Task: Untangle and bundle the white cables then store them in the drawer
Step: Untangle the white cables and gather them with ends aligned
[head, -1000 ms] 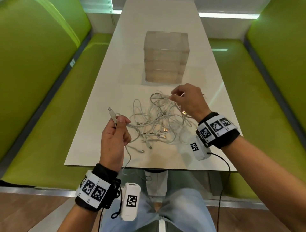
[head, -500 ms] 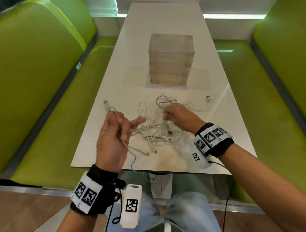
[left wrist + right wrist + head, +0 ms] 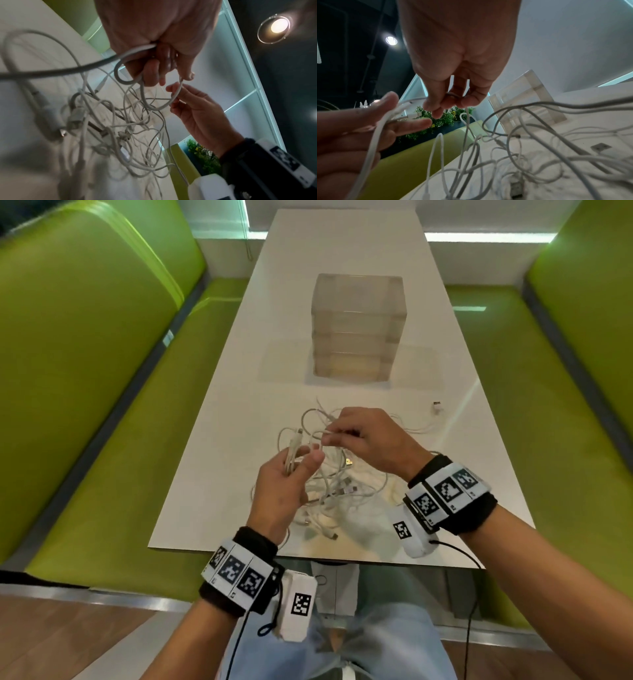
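Observation:
A tangle of white cables (image 3: 342, 491) lies on the white table (image 3: 212, 474) near its front edge. My left hand (image 3: 301, 460) is raised over the pile, palm up, and grips a few folded strands of one white cable, its plug (image 3: 298, 433) sticking up. Just right of it my right hand (image 3: 330, 434) pinches a strand of the same cable. In the left wrist view the left fingers (image 3: 154, 75) curl round a loop and the right hand (image 3: 175, 94) pinches the strand. The translucent drawer unit (image 3: 358, 326) stands behind, drawers closed.
One cable end with a USB plug (image 3: 436, 407) trails to the right on the table. Green upholstered benches (image 3: 102, 371) run along both sides. The table's front edge (image 3: 308, 556) is close to my lap. Plants (image 3: 443, 119) show beyond the bench.
My left hand has moved right and turned palm up, now over the pile with folded strands in it. My right hand has lifted off the pile to pinch a strand beside the left hand.

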`<state>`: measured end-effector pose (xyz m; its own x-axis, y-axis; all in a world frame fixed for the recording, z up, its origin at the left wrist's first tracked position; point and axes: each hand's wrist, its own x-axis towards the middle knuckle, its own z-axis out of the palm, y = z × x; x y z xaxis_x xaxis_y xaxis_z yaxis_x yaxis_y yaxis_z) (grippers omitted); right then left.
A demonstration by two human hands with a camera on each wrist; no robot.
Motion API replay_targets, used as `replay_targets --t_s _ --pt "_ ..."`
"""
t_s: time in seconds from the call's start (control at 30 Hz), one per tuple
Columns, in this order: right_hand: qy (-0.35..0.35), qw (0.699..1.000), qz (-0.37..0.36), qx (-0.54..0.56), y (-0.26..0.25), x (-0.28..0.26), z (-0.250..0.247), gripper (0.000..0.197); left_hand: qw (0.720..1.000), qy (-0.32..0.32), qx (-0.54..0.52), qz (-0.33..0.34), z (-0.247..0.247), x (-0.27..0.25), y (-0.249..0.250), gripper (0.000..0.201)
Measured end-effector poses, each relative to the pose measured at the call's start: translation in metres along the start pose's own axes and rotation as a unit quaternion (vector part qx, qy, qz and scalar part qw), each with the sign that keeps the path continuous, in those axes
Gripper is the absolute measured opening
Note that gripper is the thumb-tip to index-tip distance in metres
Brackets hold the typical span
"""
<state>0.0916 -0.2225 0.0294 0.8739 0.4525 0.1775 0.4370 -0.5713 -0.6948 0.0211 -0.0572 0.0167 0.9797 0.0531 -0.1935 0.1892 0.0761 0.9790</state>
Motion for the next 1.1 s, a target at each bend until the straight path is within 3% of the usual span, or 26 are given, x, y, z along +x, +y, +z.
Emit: replay_targets --t_s 0.17,0.37,0.5,0.63,0.7,0.83,0.97,1.1 --pt "-0.053 0.997 -0.017 -0.055 0.011 -0.007 0.008 0.016 0.999 0.01 -0.02 0.036 0.001 -0.004 0.003 0.016" --pt "-0.01 0.993 0.082 -0.086 0.05 0.008 0.008 0.02 0.989 0.004 -0.111 0.098 -0.012 -0.023 0.024 0.02" --pt "-0.006 0.99 0.103 -0.091 0.061 0.02 0.002 0.022 0.977 0.026 -0.165 0.131 -0.024 -0.031 0.036 0.025" --pt "0.057 0.997 0.054 -0.01 0.048 0.024 -0.001 0.016 0.977 0.089 -0.152 0.121 -0.031 -0.021 0.031 0.023" --pt "0.066 0.997 -0.002 -0.047 0.035 0.02 0.002 0.015 0.988 0.095 -0.087 0.089 -0.026 -0.012 0.024 0.015" --pt "0.018 0.978 -0.1 -0.18 0.0 0.008 0.009 0.015 0.995 0.078 -0.024 0.061 0.0 -0.001 0.006 0.009" --pt "-0.044 0.98 -0.063 -0.186 -0.015 -0.001 0.019 0.02 0.991 0.101 -0.063 0.053 0.012 0.003 -0.003 0.006" --pt "-0.056 0.978 -0.07 -0.186 -0.002 0.002 0.027 0.02 0.986 0.1 -0.113 0.072 0.01 -0.003 0.005 0.02"
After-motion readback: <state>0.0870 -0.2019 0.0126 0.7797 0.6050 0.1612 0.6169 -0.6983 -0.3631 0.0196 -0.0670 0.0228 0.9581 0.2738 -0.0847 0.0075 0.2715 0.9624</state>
